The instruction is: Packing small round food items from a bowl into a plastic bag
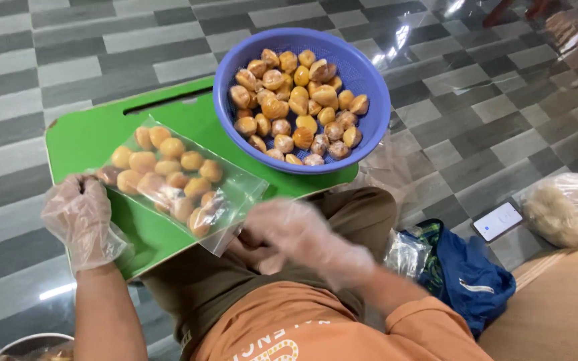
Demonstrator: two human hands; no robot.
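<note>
The left hand [81, 217], in a thin clear glove, curls its fingers over the near corner of a clear plastic bag [175, 177] filled with golden-brown peeled nuts, thumb and fingertips pressing that corner down on the green cutting board [88, 137]. From those fingers the bag stretches away to the right and slightly toward the person, its long axis running diagonally across the board, so the loose open edge lies at the far end from the left fingertips and just beside the right hand [302, 237]. That right hand, also gloved, is blurred; its fingers look loosely spread and hold nothing that can be made out, though I cannot tell their exact pose. It is the nearer hand to the bag's free end, almost touching it. Beyond both sets of fingers, further out on the board's far edge, sits a blue perforated basket [369, 87] heaped with more nuts, well apart from the left fingers and nearer the right
</note>
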